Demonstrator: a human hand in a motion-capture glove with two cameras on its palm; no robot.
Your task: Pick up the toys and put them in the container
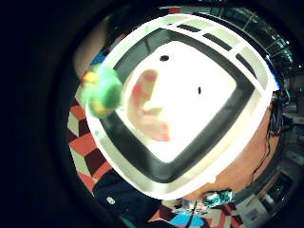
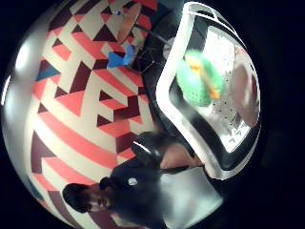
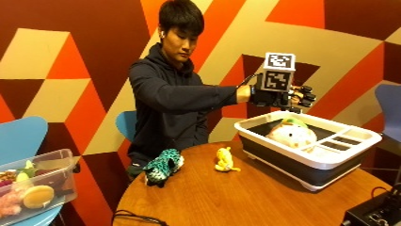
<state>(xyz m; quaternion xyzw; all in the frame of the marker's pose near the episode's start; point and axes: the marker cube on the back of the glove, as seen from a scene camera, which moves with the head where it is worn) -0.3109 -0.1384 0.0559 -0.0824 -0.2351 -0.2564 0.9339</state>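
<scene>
Black-gloved right hand (image 3: 280,96) stretched out level above the container (image 3: 325,162), at the end nearest the person. Fingers (image 3: 305,98) spread and nearly straight, palm down, gripping nothing.

Just under the palm, a green and orange toy (image 3: 292,123), blurred in both palm views, over the container's inner space close to the white rim. From the outside view, seems to sit on top of a pale plush (image 3: 293,136) that lies inside the container; cannot tell whether touching it or in the air above it. Apart from the hand in every view.

White-rimmed, dark-walled container on the far right part of the round wooden table (image 3: 251,197), slotted section at the end away from the person.

On the tabletop, outside the container: a yellow toy (image 3: 223,159) near the container's closest corner, and a teal spotted plush (image 3: 162,166) further toward the table edge in front of the person. Well apart from each other, neither touched.

Off to the side, a clear bin (image 3: 47,186) with assorted items inside, resting on a blue chair (image 3: 19,139).
</scene>
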